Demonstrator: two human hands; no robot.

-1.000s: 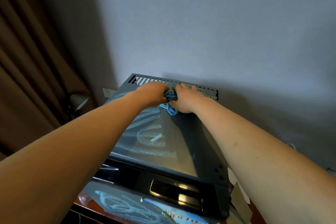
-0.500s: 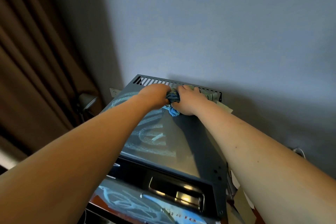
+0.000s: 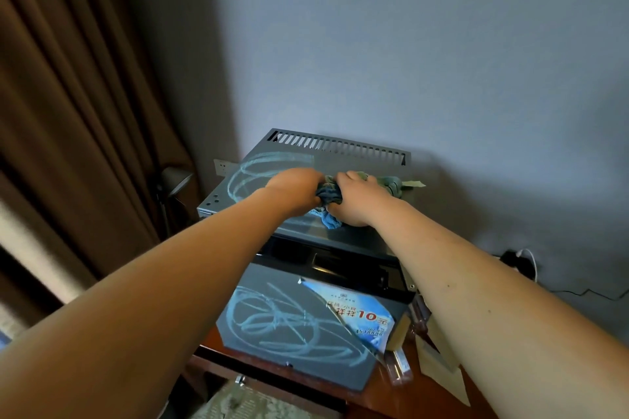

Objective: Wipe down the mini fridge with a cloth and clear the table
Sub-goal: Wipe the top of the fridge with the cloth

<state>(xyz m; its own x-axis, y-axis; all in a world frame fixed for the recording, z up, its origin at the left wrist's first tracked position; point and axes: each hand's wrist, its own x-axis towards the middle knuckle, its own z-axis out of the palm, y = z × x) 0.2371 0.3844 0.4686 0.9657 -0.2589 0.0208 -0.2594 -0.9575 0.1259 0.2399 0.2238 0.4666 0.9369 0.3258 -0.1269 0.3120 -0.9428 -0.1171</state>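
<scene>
Your left hand [image 3: 295, 188] and right hand [image 3: 354, 201] both clutch the cloth [image 3: 328, 196] on the mini fridge [image 3: 306, 160] top. Chalky swirls [image 3: 252, 173] remain there. Grey wall [image 3: 408, 44] behind, brown curtain [image 3: 68, 95] left.

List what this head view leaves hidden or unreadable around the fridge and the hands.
- Fridge top under the hands: covered by left hand, right hand and cloth.
- Sticker small print: too small to read.
- Table surface: mostly blocked by the fridge and right forearm.
- Papers at right: partly behind the forearm.

Sticker [image 3: 357, 316] on mini fridge [image 3: 289, 326] door: red "10" followed by "元"; remaining Chinese characters too blurred. No other legible text.
</scene>
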